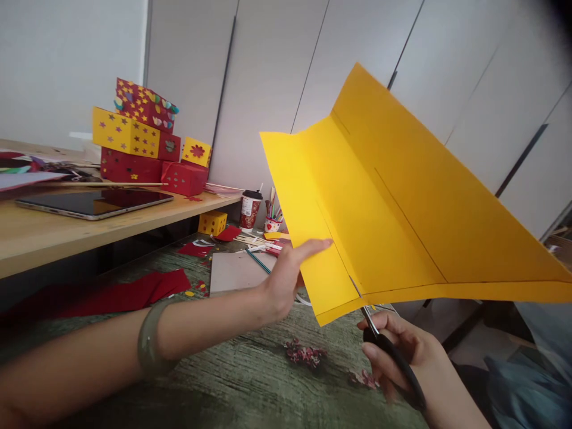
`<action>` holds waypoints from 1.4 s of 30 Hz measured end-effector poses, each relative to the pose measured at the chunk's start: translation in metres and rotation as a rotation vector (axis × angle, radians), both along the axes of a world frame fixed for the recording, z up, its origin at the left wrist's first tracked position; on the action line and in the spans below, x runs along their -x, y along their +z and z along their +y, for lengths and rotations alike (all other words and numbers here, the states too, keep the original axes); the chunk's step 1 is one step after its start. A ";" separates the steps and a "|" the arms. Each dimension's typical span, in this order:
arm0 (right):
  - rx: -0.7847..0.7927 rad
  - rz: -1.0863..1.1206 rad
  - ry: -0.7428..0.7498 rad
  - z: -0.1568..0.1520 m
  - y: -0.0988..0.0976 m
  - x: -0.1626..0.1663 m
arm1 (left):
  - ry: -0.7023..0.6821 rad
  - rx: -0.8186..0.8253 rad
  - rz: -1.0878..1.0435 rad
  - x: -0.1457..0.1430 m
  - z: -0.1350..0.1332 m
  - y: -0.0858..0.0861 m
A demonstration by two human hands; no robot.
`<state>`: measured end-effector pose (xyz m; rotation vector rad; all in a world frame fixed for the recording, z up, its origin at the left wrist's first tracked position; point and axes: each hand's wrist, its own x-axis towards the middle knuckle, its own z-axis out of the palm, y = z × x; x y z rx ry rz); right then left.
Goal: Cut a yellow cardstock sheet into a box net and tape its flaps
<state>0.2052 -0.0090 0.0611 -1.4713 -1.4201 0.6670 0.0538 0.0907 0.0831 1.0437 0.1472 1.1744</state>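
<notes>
The left hand (283, 283) is pinching the large yellow paper (402, 220) at its left part, the thumb pressing on the face towards the viewer and the other fingers mostly hiding behind it. The right hand (409, 351) is gripping the black-handled scissors (396, 361), its fingers curling closed around the handles, while the blades are meeting the paper's near edge at a drawn line. The creased paper is hanging in the air above the green table (241, 375). A bracelet (149, 342) is circling the left forearm. Red paper (120, 291) is lying on the table to the left, and a cup (251, 211) is standing at the far side. On the wooden shelf (40, 244) at the left, a tablet (96, 201) is lying in front of stacked boxes (129, 137).
</notes>
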 end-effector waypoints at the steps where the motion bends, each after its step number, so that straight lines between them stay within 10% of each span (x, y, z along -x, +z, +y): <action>1: 0.033 -0.021 0.018 0.001 -0.001 -0.003 | 0.019 -0.004 -0.030 0.003 0.004 0.004; 42: 0.031 -0.068 0.100 -0.004 0.004 0.003 | 0.187 -0.012 -0.003 0.006 -0.006 0.017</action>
